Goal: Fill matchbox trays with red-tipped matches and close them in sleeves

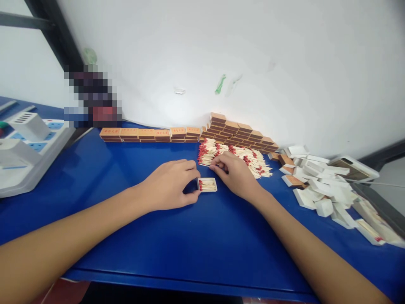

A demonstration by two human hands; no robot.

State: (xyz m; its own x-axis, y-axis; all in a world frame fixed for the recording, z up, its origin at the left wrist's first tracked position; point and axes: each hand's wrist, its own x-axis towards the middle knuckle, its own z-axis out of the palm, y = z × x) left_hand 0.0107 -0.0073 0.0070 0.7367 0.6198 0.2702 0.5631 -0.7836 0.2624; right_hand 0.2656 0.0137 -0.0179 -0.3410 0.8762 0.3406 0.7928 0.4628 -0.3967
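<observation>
A small white matchbox tray holding red-tipped matches lies on the blue table. My left hand rests on the table with its fingers pinched on the tray's left end. My right hand is just right of the tray, fingers closed on some matches at the near edge of the loose match pile.
Closed brown matchboxes stand in a row along the white wall, with a taller stack beside them. A heap of empty white trays and sleeves lies at the right. A grey-white device sits far left. A phone lies at the right.
</observation>
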